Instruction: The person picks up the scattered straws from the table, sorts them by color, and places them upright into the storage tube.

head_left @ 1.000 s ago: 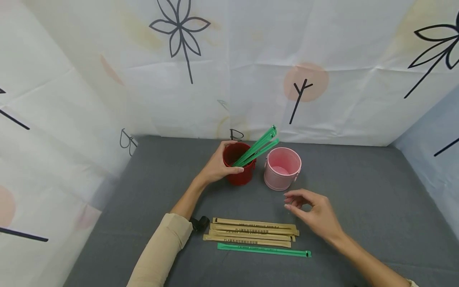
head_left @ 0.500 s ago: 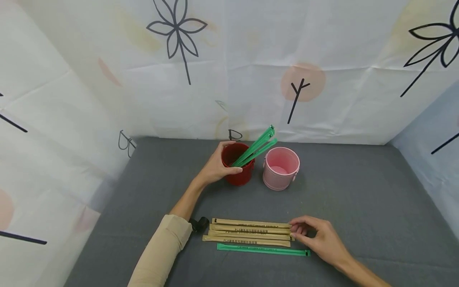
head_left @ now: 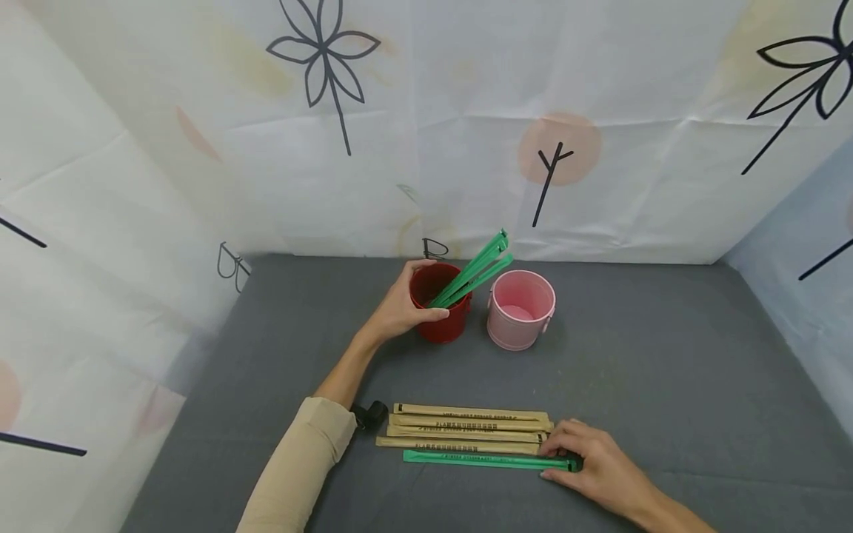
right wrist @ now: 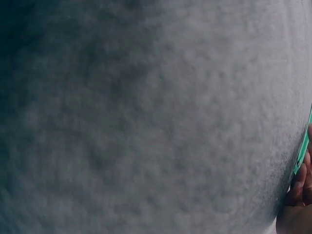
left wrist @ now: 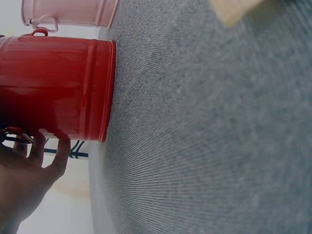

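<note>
My left hand (head_left: 398, 307) grips the small red bucket (head_left: 445, 326), its thumb at the near rim and fingers round the far side. In the left wrist view the red bucket (left wrist: 58, 87) appears sideways with fingertips on its wall. Several green wrapped straws (head_left: 476, 274) lean out of it to the right. At the front, one green wrapped straw (head_left: 476, 460) lies on the grey cloth. My right hand (head_left: 596, 466) holds its right end, thumb on the near side and fingers on the far side; the right wrist view catches this green straw (right wrist: 303, 151) at its edge.
A pink bucket (head_left: 520, 326) with nothing inside stands just right of the red one. Several tan paper-wrapped straws (head_left: 466, 426) lie in a row behind the front green straw. A white patterned cloth (head_left: 466, 148) rises behind the grey tabletop (head_left: 666, 355).
My right hand has come down from near the pink bucket, past the tan straws' right ends, to the front green straw. My left hand keeps its hold on the red bucket.
</note>
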`<action>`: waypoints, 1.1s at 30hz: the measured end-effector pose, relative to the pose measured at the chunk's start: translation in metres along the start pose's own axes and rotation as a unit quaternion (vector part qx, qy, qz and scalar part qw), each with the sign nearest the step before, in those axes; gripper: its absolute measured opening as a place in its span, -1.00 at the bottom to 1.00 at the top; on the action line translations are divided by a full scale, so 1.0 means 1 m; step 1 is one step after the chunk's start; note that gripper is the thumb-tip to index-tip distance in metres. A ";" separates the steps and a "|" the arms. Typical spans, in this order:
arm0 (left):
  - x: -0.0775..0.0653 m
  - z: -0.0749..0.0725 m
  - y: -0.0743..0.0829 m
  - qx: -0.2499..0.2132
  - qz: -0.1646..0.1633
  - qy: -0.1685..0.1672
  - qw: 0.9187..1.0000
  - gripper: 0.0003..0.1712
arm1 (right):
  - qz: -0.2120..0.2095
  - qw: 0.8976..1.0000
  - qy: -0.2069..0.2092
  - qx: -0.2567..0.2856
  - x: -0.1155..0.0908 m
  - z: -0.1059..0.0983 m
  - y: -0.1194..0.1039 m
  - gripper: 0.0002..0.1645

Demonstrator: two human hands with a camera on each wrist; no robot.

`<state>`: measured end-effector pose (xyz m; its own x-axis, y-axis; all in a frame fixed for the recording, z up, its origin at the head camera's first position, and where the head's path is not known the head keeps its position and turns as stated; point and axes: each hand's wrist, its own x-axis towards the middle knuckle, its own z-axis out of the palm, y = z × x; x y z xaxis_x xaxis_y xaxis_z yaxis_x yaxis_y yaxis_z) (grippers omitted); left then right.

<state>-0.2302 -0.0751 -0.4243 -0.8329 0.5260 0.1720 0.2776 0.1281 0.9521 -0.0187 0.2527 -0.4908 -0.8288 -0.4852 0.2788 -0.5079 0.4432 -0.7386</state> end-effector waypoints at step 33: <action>0.000 0.001 0.002 0.009 0.002 0.000 1.000 -0.03 | -0.005 0.991 0.077 0.106 0.030 -0.020 -0.014 -0.69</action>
<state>-0.2291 -0.0739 -0.4228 -0.8315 0.5269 0.1761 0.2896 0.1404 0.9468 -0.0407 0.2473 -0.4594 -0.8584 -0.3605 0.3650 -0.4690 0.2630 -0.8431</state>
